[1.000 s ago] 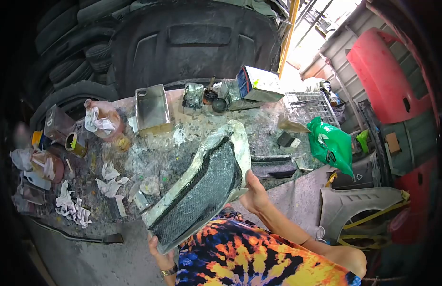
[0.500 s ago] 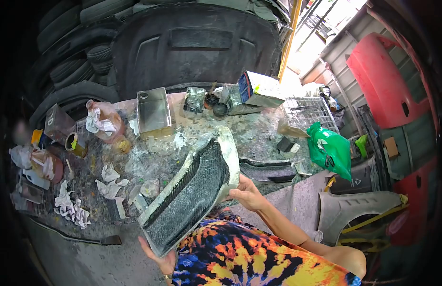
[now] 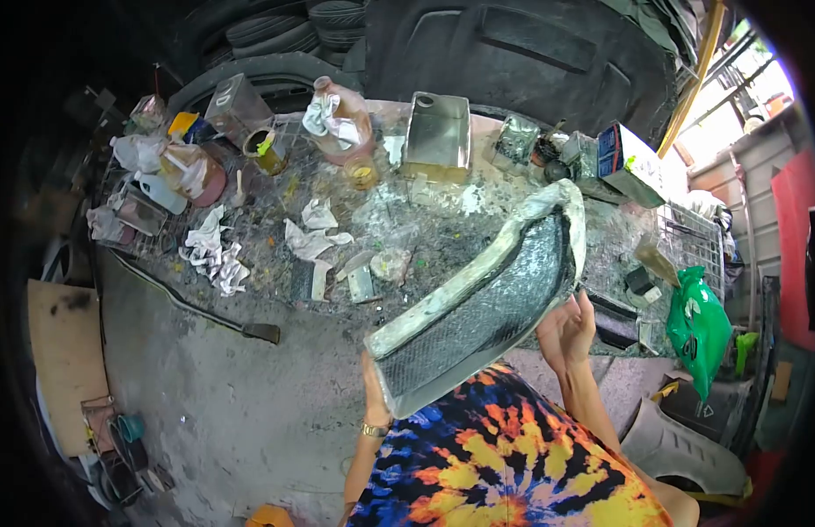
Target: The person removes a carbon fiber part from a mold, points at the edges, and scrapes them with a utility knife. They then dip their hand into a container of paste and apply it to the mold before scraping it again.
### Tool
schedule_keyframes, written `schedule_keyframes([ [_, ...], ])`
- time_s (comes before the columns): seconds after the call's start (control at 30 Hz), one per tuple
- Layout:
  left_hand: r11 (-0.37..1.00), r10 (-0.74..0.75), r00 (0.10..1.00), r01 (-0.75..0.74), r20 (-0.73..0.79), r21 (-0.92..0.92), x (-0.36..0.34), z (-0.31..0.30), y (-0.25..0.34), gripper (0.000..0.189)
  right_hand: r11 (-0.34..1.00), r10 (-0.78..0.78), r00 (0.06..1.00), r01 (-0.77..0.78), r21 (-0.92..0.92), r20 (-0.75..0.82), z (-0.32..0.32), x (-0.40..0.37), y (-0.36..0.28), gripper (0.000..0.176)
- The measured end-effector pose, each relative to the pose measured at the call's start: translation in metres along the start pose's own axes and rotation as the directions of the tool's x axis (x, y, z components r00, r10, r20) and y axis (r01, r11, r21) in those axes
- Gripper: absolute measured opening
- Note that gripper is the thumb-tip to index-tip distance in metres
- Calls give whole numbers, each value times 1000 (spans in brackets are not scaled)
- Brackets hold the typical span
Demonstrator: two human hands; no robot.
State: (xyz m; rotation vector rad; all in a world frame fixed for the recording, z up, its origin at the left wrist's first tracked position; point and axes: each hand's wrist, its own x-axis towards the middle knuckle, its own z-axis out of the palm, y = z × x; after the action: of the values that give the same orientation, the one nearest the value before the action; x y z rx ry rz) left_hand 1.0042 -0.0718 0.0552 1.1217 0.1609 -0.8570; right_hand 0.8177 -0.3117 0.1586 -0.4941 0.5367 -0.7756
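A long, curved mould (image 3: 478, 299) with a pale, rough rim and dark, glossy woven cloth lining its hollow is held up tilted above the table's front edge. My left hand (image 3: 375, 393) grips its lower left end, the fingers partly hidden behind it. Under the right side, my right hand (image 3: 565, 334) bears against the mould's edge, palm showing and some fingertips out of sight behind the rim. Behind my right hand, a second dark, curved piece (image 3: 611, 323) lies on the table.
On the stained table (image 3: 442, 228) are a metal tray (image 3: 438, 136), a pink jug (image 3: 344, 123), crumpled white cloths (image 3: 216, 250) and scrapers (image 3: 362, 279). A green bag (image 3: 699, 329) hangs at the right edge. A dark strip (image 3: 192, 303) sticks out at the front left.
My view has swung left, so the scene sits further right. The mould has turned a little flatter, and my right hand's grip looks looser, with its palm turned up.
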Motion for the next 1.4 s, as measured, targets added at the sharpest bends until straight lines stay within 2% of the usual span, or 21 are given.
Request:
schedule_keyframes([
  [0.03,1000,14,1000,-14,-16,8,4,-2,-6,62,1000,7,1000,-7,1,-2,3,2,5,58],
  [0.07,1000,12,1000,-12,-19,7,11,-11,-14,62,997,20,997,-14,71,-73,6,5,9,57],
  [0.1,949,63,989,-100,131,298,17,-16,-14,58,990,36,989,-16,141,-142,8,7,12,57],
  [0.13,808,67,956,-221,287,546,20,-22,-16,54,990,38,989,-18,141,-142,9,10,13,57],
  [0.17,808,69,956,-222,287,546,20,-24,-20,54,992,16,981,9,129,-194,10,12,15,58],
  [0.23,702,316,912,-410,262,582,17,-12,-25,50,992,-9,971,38,119,-238,10,14,15,60],
  [0.27,630,434,865,-492,253,600,16,-9,-25,49,990,18,989,2,138,-147,7,11,13,57],
  [0.3,627,437,863,-494,254,602,16,-9,-24,49,987,45,997,-35,155,-58,3,7,12,55],
  [0.33,916,218,970,-242,107,320,15,-10,-22,48,986,45,997,-36,160,-55,-7,4,11,55],
  [0.37,997,-59,997,61,53,-40,14,-9,-18,48,1000,20,1000,-20,6,9,-19,3,10,53],
  [0.4,998,-54,997,56,52,-36,14,-9,-12,48,989,4,997,7,-147,77,-27,3,12,50],
  [0.47,974,-124,980,150,154,-170,11,-6,0,47,984,-5,1000,10,-180,29,-19,1,8,57],
  [0.53,980,-118,982,139,148,-140,9,-5,5,47,953,-25,998,39,-300,51,-31,3,6,55],
  [0.8,996,-74,993,69,89,51,6,-24,-21,48,947,-65,992,96,-305,109,-28,8,10,43],
  [0.87,996,-79,993,75,84,50,3,-22,-20,49,926,-89,996,93,-365,28,-21,6,10,35],
  [0.97,996,-85,993,82,79,35,0,-21,-20,49,918,-104,995,99,-385,8,-20,5,12,32],
  [1.2,996,-89,994,88,67,16,-5,-23,-20,51,905,-118,993,118,-410,24,-25,2,16,31],
  [1.27,996,-86,994,86,63,7,-5,-23,-17,51,916,-81,993,106,-386,81,-33,0,15,36],
  [1.4,996,-81,995,83,57,-32,-5,-22,-10,52,948,-70,994,91,-304,79,-33,-7,20,43],
])
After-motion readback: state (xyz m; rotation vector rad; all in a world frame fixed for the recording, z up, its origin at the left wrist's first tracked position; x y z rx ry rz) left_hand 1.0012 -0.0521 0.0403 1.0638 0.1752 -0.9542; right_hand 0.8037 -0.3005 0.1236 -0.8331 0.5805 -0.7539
